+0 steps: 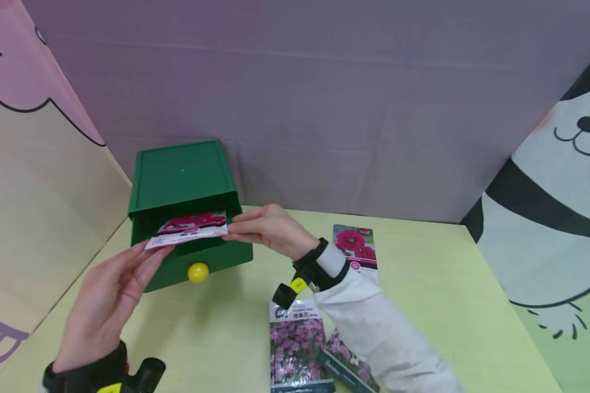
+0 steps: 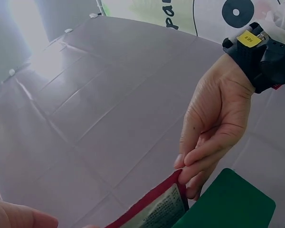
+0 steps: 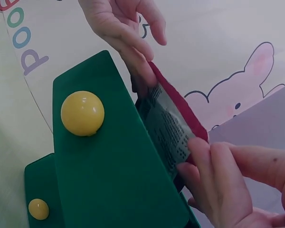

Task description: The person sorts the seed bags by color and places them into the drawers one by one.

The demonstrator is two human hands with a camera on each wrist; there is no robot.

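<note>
— Both hands were on the seed packet (image 1: pixel 189 228) when I looked: my left hand (image 1: pixel 109 303) held its near-left corner with the fingers stretched almost flat, thumb side hidden from me, and my right hand (image 1: pixel 270 228) pinched the opposite edge between thumb and fingertips.

— And where was the packet?

— Hanging level between my two hands, right over the open drawer (image 1: pixel 196 256) of the little green box (image 1: pixel 183 177), just above the drawer's front with the yellow knob (image 1: pixel 198 272). The right wrist view showed it angled down toward the gap behind the drawer front, printed back facing out, but I couldn't tell whether its lower edge had gone in or was touching anything.

— So which step did you judge it to be?

— Laying the packet into the drawer, I'd say; the drawer was already pulled out. The next move looked to call for tilting and lowering it so it slid in flat, then letting go with both hands.

— Anything else about?

— Three more packets lay on the table (image 1: pixel 447 284) near my right forearm: one with red flowers (image 1: pixel 355 246) beyond the sleeve, two with purple flowers (image 1: pixel 296 341) on the near side.
</note>
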